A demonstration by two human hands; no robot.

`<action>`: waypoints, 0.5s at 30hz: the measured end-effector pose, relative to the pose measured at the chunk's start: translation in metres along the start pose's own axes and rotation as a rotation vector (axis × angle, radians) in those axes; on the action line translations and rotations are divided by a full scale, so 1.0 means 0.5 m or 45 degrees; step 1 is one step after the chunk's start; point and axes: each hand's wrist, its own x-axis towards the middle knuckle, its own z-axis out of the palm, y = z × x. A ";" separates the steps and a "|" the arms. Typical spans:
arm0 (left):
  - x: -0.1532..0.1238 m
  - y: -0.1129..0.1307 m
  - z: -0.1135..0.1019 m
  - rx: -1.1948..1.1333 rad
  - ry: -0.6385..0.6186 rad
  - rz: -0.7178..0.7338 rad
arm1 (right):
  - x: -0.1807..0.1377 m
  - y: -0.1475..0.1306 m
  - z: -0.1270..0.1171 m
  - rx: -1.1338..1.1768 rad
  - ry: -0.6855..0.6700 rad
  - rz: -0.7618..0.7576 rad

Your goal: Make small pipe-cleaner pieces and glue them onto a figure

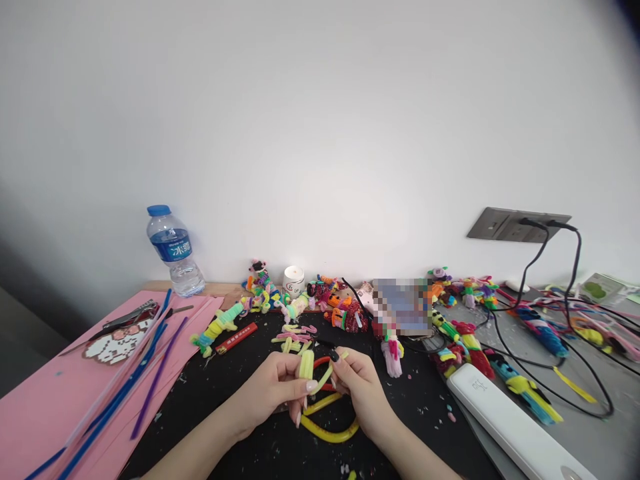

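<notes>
My left hand point(277, 390) and my right hand point(357, 383) meet over a black mat point(225, 400) at the lower middle. Both pinch a light yellow-green pipe cleaner piece point(307, 365): the left fingers are closed round its folded upper part, the right fingers hold its other end. Under the hands lies a curved yellow pipe cleaner point(330, 435) with an orange one point(320, 363) beside it. Several short pink and yellow cut pieces point(295, 335) lie just beyond the hands.
Pink paper point(45, 407) with blue and purple pipe cleaners point(125, 387) and scissors point(127, 321) lies left. A water bottle point(174, 251) stands by the wall. Pipe cleaner figures point(340, 310), a white jar point(293, 280), a red lighter point(237, 338), a white power strip point(515, 427) and black cables point(565, 313) fill the back and right.
</notes>
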 end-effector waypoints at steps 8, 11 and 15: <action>0.000 -0.008 -0.002 -0.020 -0.201 -0.028 | -0.009 0.005 0.003 0.000 -0.045 -0.031; 0.000 -0.013 -0.005 -0.031 -0.290 -0.089 | -0.011 0.006 0.004 0.004 -0.111 -0.037; -0.003 -0.013 -0.005 -0.083 -0.342 -0.171 | -0.010 0.002 0.006 -0.036 -0.217 -0.027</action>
